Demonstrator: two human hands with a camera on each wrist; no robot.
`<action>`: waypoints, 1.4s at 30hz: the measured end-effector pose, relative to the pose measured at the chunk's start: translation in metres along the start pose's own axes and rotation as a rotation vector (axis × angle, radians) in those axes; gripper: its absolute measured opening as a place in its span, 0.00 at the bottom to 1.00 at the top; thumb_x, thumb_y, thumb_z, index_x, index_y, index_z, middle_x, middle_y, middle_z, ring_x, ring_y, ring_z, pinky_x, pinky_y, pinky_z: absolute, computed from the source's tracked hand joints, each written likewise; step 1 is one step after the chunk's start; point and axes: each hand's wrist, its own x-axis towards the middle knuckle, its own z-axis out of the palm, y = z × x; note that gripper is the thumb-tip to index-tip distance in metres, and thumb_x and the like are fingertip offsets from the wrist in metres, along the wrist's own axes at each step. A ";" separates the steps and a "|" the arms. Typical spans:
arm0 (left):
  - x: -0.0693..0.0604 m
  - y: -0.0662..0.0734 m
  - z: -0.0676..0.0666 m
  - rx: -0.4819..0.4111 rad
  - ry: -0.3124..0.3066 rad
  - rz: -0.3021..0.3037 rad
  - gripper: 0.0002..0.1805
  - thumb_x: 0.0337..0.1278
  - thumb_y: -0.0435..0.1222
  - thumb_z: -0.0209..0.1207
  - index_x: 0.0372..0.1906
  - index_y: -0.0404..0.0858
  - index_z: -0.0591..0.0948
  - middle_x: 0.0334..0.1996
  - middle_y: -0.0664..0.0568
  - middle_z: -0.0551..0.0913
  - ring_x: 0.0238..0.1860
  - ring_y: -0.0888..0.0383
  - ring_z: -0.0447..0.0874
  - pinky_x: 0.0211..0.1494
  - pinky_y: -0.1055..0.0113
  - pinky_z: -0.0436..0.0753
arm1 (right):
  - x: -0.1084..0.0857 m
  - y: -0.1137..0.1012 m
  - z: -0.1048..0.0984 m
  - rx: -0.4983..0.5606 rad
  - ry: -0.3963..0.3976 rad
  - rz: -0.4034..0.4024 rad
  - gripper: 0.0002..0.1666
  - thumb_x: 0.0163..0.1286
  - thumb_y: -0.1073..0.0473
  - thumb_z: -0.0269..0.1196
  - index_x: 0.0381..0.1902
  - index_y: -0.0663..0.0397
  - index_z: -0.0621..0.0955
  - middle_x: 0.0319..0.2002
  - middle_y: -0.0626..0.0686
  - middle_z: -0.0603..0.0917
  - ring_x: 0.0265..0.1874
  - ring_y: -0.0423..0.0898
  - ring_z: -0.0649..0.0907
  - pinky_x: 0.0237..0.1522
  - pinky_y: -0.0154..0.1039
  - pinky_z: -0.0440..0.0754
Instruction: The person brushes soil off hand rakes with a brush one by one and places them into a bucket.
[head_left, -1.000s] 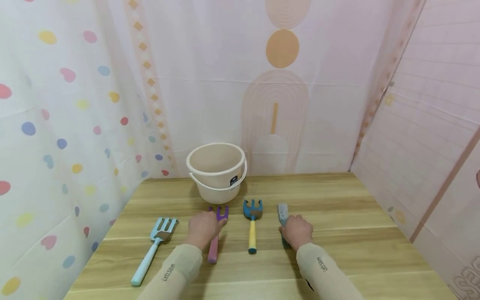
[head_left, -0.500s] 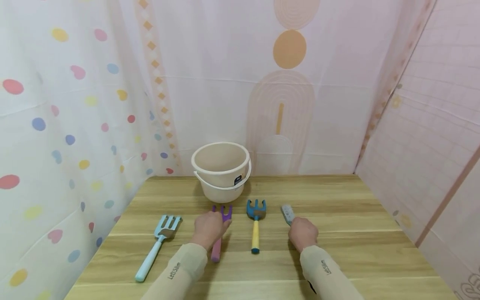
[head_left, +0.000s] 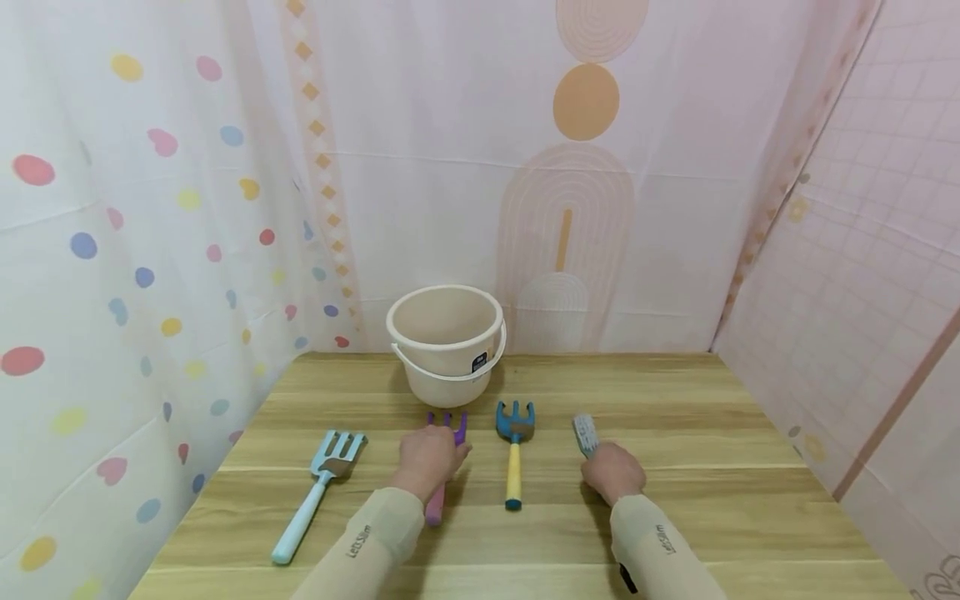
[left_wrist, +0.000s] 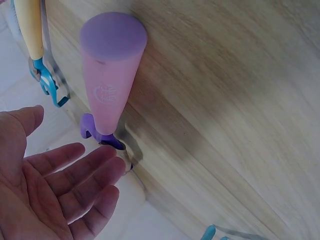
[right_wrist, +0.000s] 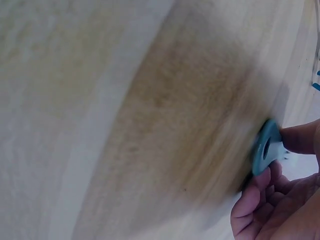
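My right hand [head_left: 615, 472] pinches the brush [head_left: 585, 433] by a teal, holed handle end that only the right wrist view reveals. My left hand [head_left: 429, 460], fingers loosely extended, is at the pink-handled rake [left_wrist: 112, 80]; I can't tell whether they touch. I count three rakes, one brush, one bucket [head_left: 442, 360] near the table's back edge [head_left: 600, 356]. Bare wood separates the yellow-handled rake [head_left: 514, 467] from both hands.

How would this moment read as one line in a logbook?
Left hand: over pink-handled rake, not gripping | right hand: pinches brush | yellow-handled rake, light-blue fork: on table | bucket: upright
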 end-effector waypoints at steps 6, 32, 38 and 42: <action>0.003 0.007 0.000 0.001 0.022 0.010 0.26 0.62 0.57 0.60 0.25 0.37 0.80 0.29 0.42 0.83 0.29 0.47 0.83 0.30 0.53 0.81 | -0.002 0.007 -0.005 0.008 -0.011 -0.011 0.11 0.63 0.59 0.58 0.28 0.63 0.78 0.23 0.55 0.78 0.19 0.48 0.75 0.21 0.39 0.72; 0.013 0.058 0.013 0.017 -0.012 0.112 0.26 0.66 0.55 0.57 0.22 0.38 0.79 0.21 0.49 0.80 0.24 0.52 0.81 0.29 0.57 0.81 | -0.016 0.015 -0.026 0.205 0.183 -0.089 0.26 0.81 0.52 0.38 0.27 0.59 0.73 0.21 0.54 0.70 0.22 0.49 0.71 0.24 0.42 0.67; 0.014 0.075 0.020 -0.027 -0.004 0.105 0.26 0.65 0.55 0.57 0.23 0.38 0.80 0.22 0.47 0.78 0.25 0.51 0.80 0.29 0.55 0.81 | -0.023 0.015 -0.026 0.276 0.174 -0.069 0.27 0.81 0.49 0.35 0.26 0.55 0.72 0.22 0.53 0.69 0.22 0.49 0.70 0.25 0.42 0.66; 0.014 0.084 0.028 -0.059 -0.005 0.099 0.27 0.64 0.57 0.58 0.23 0.37 0.80 0.23 0.46 0.78 0.26 0.50 0.80 0.29 0.55 0.81 | -0.029 0.016 -0.022 0.329 0.195 -0.056 0.26 0.80 0.51 0.39 0.32 0.61 0.76 0.22 0.53 0.70 0.21 0.48 0.70 0.24 0.41 0.65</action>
